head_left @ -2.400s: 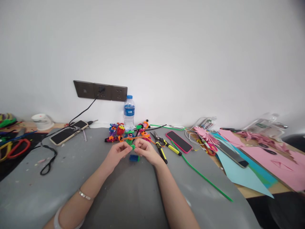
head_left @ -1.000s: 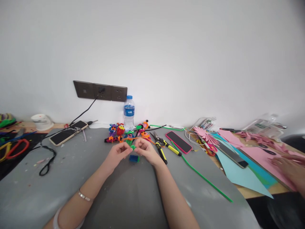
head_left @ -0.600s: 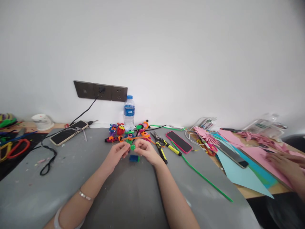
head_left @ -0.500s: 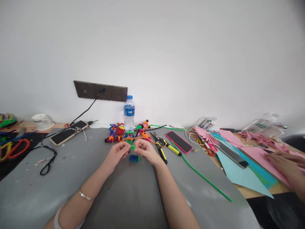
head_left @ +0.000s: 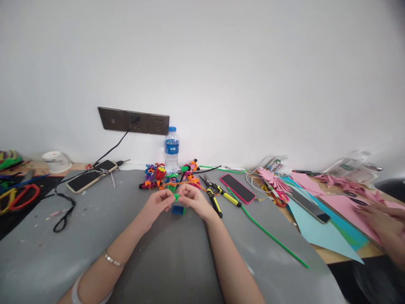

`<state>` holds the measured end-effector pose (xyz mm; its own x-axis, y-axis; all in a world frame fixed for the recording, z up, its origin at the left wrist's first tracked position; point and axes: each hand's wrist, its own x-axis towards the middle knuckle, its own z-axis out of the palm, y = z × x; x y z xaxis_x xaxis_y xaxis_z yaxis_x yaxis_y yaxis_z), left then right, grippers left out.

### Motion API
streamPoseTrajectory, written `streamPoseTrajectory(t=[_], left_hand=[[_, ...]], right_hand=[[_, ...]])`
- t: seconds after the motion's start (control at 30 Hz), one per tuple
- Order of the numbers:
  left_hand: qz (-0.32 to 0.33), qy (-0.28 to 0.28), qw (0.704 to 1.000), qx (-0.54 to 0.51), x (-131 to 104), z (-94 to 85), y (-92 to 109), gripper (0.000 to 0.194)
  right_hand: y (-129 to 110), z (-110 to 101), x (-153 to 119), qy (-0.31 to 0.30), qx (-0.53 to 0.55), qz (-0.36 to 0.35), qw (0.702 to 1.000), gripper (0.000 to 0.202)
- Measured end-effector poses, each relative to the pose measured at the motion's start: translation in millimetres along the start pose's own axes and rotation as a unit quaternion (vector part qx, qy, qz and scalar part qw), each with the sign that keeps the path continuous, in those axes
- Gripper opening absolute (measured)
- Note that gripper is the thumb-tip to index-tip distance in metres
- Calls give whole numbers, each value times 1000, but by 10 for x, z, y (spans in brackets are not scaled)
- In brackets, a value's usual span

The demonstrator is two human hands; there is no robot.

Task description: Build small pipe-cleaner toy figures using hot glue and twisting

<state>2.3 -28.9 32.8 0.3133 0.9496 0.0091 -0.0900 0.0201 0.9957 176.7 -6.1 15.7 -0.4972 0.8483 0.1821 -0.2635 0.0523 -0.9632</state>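
Note:
My left hand (head_left: pixel 160 201) and my right hand (head_left: pixel 193 199) meet near the middle of the grey mat. Between their fingertips both pinch a small green coil (head_left: pixel 176 197), which looks like wound pipe cleaner. Just below it lies a short blue and green piece (head_left: pixel 179 210). Behind my fingers stand and lie several colourful fuzzy figures (head_left: pixel 160 171), with an orange pipe cleaner (head_left: pixel 177 183) in front of them. To the right of my right hand rest yellow and black pliers (head_left: pixel 218 192) with their handles spread. A long green pipe cleaner (head_left: pixel 275 238) stretches across the mat.
A water bottle (head_left: pixel 172 147) stands against the wall. Phones lie on the left (head_left: pixel 91 176) and right (head_left: pixel 238 188), and a black cable (head_left: pixel 65 202) hangs from the socket panel (head_left: pixel 133 121). At the right, another person's hands (head_left: pixel 382 221) work on pink paper (head_left: pixel 341 209).
My fingers have shifted slightly around the green coil, with the left fingertips turned a little. The other person's hands have moved slightly on the pink paper.

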Motion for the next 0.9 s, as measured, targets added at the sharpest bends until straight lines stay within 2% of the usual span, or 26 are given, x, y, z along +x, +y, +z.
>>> streamPoseTrajectory(t=[0.6, 0.9], left_hand=[[22, -13, 1000, 13, 6, -14, -32, 35], [58, 32, 996, 60, 13, -9, -34, 34]], right_hand=[[6, 1, -1, 0, 10, -8, 1000, 30], [32, -12, 13, 13, 9, 2, 1000, 30]])
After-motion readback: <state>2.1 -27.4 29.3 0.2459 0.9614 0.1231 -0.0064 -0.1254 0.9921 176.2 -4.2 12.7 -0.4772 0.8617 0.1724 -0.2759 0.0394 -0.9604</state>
